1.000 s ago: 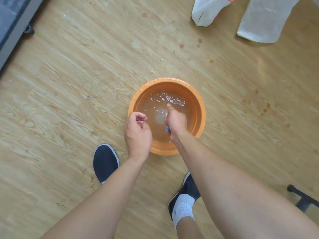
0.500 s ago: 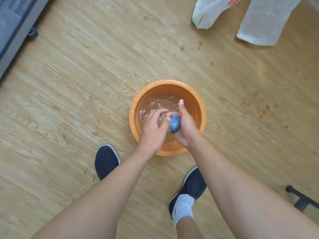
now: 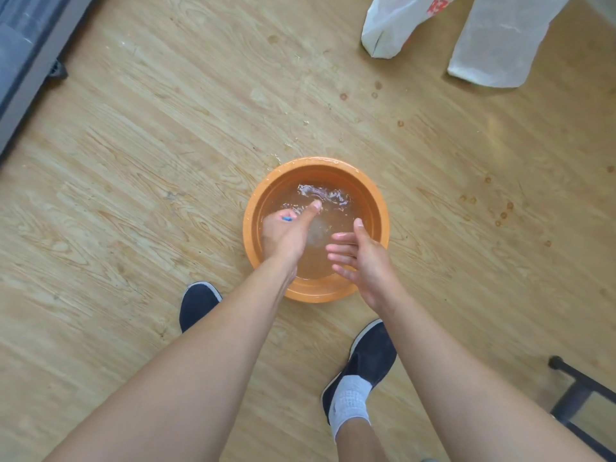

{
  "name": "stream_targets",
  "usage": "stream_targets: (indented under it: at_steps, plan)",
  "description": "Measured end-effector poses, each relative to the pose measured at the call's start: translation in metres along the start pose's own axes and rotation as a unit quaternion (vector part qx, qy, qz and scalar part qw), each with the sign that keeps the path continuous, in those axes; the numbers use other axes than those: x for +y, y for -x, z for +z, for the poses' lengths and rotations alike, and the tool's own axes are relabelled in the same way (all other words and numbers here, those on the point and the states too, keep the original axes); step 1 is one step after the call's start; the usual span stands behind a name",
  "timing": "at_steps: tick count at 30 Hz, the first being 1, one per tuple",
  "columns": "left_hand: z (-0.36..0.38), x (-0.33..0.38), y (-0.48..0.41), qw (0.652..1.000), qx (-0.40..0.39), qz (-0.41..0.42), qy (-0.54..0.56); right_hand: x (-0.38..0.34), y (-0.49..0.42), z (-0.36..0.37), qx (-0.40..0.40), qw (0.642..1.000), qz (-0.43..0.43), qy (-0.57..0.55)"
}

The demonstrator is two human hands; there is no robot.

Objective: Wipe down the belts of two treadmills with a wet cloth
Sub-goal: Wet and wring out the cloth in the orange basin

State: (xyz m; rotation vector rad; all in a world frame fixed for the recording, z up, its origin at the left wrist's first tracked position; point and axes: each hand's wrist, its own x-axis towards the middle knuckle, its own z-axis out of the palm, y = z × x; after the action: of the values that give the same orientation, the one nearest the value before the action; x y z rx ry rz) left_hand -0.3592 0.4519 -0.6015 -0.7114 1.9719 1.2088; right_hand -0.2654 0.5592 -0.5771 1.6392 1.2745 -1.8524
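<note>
Left hand: my left hand [image 3: 286,235] is curled round the small blue wet cloth [image 3: 286,219], thumb out, low inside the round orange plastic basin [image 3: 380,208]
Right hand: my right hand [image 3: 363,258] holds nothing, fingers straight and apart, over the basin's right side
Cloth: only a blue sliver shows between my fingers
Treadmill: the dark treadmill with the grey edge [image 3: 20,61] is well apart, at the far left
Risk: lifting the cloth unwrung would likely drip on the pale wooden floor [image 3: 133,195], slippery near my shoes
</note>
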Motion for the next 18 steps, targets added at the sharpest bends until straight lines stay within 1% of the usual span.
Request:
stream_targets:
  at_steps: [2, 4, 9, 14, 16, 18]
  plan:
    - [0.002, 0.003, 0.0, 0.998, 0.025, 0.019, -0.05, 0.002, -0.003, 0.003, -0.002, 1.0, 0.003, -0.001]
    - [0.006, 0.003, 0.0, 0.997, 0.025, 0.023, -0.074, 0.003, -0.006, 0.006, 0.001, 1.0, 0.006, -0.016]
    - [0.016, -0.001, 0.003, 0.994, -0.035, 0.066, -0.082, 0.003, -0.012, 0.013, -0.001, 0.999, 0.019, -0.048]
    - [0.015, -0.01, -0.002, 0.991, -0.038, 0.032, -0.121, 0.007, -0.018, 0.015, 0.024, 0.998, 0.016, -0.056]
    - [0.014, -0.014, -0.003, 0.988, -0.07, 0.018, -0.136, 0.008, -0.02, 0.015, 0.04, 0.998, 0.009, -0.046]
    - [0.012, -0.013, 0.0, 0.987, -0.11, -0.001, -0.12, 0.008, -0.02, 0.014, 0.048, 0.998, 0.003, -0.036]
